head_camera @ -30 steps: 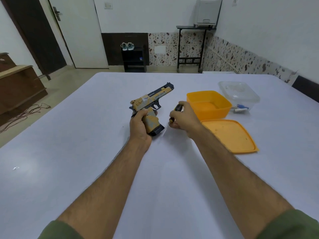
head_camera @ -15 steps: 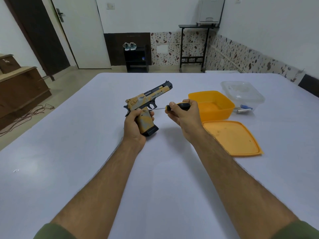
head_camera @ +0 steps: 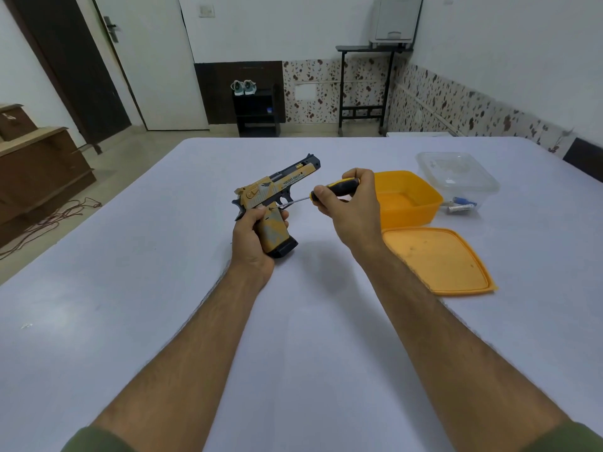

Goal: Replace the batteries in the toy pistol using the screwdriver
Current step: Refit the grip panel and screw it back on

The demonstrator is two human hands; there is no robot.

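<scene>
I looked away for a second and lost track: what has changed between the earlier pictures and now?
The right hand turned the screwdriver from tucked in its fist to pointing left, then brought the tip to the toy pistol above the grip. The left hand lifted the pistol slightly. Unchanged: the left hand's grip, the orange container, its lid, the clear box.

orange tub [head_camera: 408,197] — lid [head_camera: 437,261] beside it | clear box [head_camera: 456,172] | white table [head_camera: 163,288]
</scene>
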